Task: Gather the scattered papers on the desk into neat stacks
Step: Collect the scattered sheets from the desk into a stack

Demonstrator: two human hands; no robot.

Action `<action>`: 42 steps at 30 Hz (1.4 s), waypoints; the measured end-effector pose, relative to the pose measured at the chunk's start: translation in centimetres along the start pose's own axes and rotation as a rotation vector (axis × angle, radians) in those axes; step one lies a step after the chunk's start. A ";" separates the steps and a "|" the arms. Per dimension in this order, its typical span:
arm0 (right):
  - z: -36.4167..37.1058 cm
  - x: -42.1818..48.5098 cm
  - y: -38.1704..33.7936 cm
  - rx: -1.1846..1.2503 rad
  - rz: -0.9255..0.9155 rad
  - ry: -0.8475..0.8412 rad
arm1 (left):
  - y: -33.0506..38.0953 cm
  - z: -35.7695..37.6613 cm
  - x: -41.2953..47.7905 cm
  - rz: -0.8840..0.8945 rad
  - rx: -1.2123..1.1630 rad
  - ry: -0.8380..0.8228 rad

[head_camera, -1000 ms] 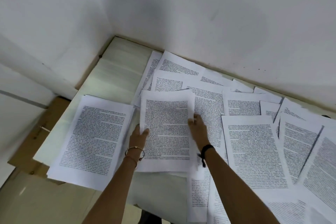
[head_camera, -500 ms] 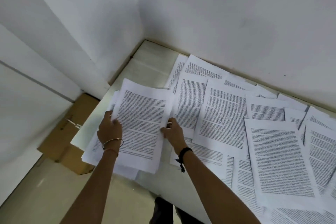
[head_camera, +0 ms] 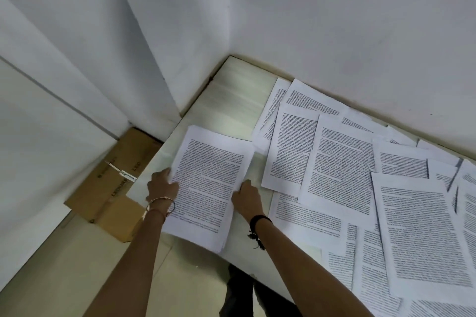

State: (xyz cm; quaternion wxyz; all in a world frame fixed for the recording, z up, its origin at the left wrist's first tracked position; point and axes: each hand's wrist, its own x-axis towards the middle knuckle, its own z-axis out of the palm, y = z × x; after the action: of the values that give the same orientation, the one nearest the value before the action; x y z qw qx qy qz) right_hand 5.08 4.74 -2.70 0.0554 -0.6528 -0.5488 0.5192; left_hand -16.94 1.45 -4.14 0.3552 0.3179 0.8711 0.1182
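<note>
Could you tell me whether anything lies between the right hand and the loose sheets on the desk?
Nothing visible does: the right hand, its grip on the stack, has only a narrow gap of desk before the nearest loose sheets.

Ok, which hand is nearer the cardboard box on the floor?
Left. The left hand grips the stack of papers at its left edge, the side toward the cardboard box; the right hand holds the opposite edge, farther away.

Soft, even indoor light; pale glare on the bare table (head_camera: 231, 100) – faint shadows on the walls (head_camera: 334, 20). Slight motion blur, wide-angle bending at the edges.
</note>
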 end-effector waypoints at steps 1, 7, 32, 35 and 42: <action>0.0 0.0 -0.2 0.012 -0.001 0.000 | 0.3 -0.1 0.2 0.003 -0.016 -0.010; -0.5 1.3 -1.4 0.035 -0.054 -0.027 | 1.5 -0.9 2.0 0.050 -0.175 -0.033; -14.3 4.6 8.1 -0.577 0.228 0.397 | 22.2 15.8 -4.7 0.335 -0.256 -0.220; -16.5 5.7 8.9 -0.570 0.191 0.492 | 24.0 16.1 -4.0 0.342 -0.192 -0.200; -19.5 8.4 6.7 -0.319 -0.147 0.497 | 28.2 17.1 -1.1 0.413 -0.093 -0.200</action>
State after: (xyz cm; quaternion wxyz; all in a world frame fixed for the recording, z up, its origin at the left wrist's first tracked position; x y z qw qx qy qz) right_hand 22.72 18.29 -3.29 0.1221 -0.7190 -0.6388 0.2451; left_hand 8.83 22.12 -3.66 0.4223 0.4829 0.7415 0.1964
